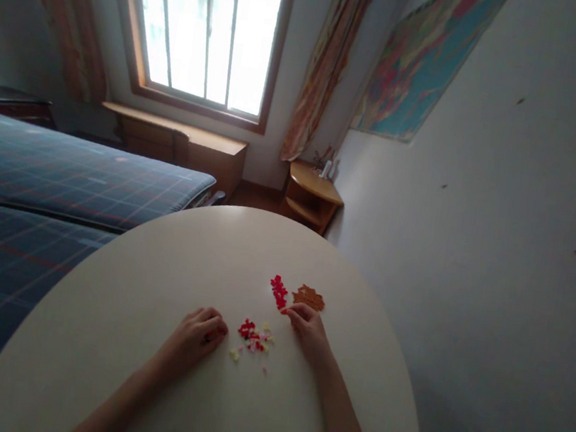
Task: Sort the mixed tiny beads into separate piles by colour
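Observation:
On the round white table, my right hand pinches a small red piece between thumb and fingertips. It is at the lower end of a narrow cluster of red pieces. Just beyond those fingers lies a heap of brown pieces. My left hand rests on the tabletop with its fingers curled in; a bit of red shows under them, too small to make out. Between my hands is a loose pile of mixed red, pink and pale yellow pieces, with a few strays nearer to me.
A bed with a blue plaid mattress stands to the left of the table. Beyond the table are a low wooden cabinet under the window and a corner shelf. A white wall runs along the right.

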{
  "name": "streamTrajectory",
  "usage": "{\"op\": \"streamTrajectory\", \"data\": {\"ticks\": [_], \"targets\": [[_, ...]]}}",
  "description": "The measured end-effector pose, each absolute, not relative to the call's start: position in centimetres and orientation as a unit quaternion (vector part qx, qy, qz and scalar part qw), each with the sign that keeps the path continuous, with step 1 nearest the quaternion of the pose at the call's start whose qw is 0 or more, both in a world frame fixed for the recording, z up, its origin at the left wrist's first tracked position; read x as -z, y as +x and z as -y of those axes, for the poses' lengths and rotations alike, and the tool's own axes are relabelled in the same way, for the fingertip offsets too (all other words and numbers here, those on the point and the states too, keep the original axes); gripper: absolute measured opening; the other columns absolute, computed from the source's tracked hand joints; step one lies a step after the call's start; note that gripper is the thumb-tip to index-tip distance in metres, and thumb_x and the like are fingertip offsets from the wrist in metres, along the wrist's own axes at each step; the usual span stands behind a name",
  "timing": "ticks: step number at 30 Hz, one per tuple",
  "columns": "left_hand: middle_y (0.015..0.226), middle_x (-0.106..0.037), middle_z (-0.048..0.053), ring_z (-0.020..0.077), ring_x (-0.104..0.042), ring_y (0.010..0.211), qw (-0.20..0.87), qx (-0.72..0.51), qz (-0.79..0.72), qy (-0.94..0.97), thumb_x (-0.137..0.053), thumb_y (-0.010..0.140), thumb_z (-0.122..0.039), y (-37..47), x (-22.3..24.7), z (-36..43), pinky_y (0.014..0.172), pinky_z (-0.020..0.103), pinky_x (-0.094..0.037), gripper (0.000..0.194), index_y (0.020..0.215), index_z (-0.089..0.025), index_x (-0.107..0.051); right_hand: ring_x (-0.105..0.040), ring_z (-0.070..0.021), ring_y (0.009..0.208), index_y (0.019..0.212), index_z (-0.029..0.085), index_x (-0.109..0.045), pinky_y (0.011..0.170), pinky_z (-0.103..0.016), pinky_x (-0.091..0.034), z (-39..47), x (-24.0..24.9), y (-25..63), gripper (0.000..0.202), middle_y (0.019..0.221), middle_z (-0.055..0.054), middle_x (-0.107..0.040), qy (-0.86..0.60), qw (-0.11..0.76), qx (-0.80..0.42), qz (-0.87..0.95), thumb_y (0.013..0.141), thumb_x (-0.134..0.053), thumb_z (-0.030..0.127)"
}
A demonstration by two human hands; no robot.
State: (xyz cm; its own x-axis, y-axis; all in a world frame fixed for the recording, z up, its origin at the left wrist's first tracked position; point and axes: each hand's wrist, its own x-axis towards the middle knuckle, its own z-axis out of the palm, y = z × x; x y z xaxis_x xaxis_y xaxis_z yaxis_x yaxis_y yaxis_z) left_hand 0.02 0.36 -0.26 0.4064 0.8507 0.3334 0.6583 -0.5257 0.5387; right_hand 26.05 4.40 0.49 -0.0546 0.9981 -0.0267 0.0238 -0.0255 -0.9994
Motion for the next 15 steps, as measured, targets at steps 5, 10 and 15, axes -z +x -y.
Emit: {"op": "streamTrajectory", "data": {"ticks": [5, 10, 15], "targets": [[0.083, -0.060, 0.005, 0.0165, -0.054, 0.078, 0.162, -0.295, -0.458, 0.823, -0.047, 0.078, -0.017, 0.0, 0.2, -0.3, 0.073, 0.028, -0.042, 0.014, 0.076, -0.019, -0.060, -0.031, -0.0060, 0.043, 0.066, 0.017, -0.057, 0.042, -0.020, -0.022, -4.8, 0.0, 26.0, 0.030, 0.050, 0.006, -0.045, -0.496, 0.501, -0.508, 0.495, 0.057, -0.068, 0.043], [0.083, -0.060, 0.005, 0.0168, -0.054, 0.078, 0.164, -0.296, -0.454, 0.824, -0.048, 0.078, -0.018, -0.1, 0.4, -0.4, 0.073, 0.029, -0.042, 0.013, 0.077, -0.019, -0.061, -0.035, -0.0081, 0.045, 0.069, 0.017, -0.056, 0.045, -0.020, -0.028, -4.4, 0.1, 25.4, 0.014, 0.052, 0.005, -0.044, -0.563, 0.464, -0.340, 0.594, 0.064, -0.057, 0.030], [0.082, -0.060, 0.005, 0.0162, -0.054, 0.077, 0.166, -0.303, -0.454, 0.821, -0.048, 0.077, -0.016, 0.0, 0.3, -0.3, 0.072, 0.028, -0.042, 0.013, 0.076, -0.019, -0.061, -0.043, -0.0101, 0.051, 0.072, 0.018, -0.057, 0.053, -0.023, -0.036, -3.5, -0.3, 24.4, 0.010, 0.067, 0.000, -0.054, -0.587, 0.412, -0.181, 0.673, 0.066, -0.048, 0.016]]}}
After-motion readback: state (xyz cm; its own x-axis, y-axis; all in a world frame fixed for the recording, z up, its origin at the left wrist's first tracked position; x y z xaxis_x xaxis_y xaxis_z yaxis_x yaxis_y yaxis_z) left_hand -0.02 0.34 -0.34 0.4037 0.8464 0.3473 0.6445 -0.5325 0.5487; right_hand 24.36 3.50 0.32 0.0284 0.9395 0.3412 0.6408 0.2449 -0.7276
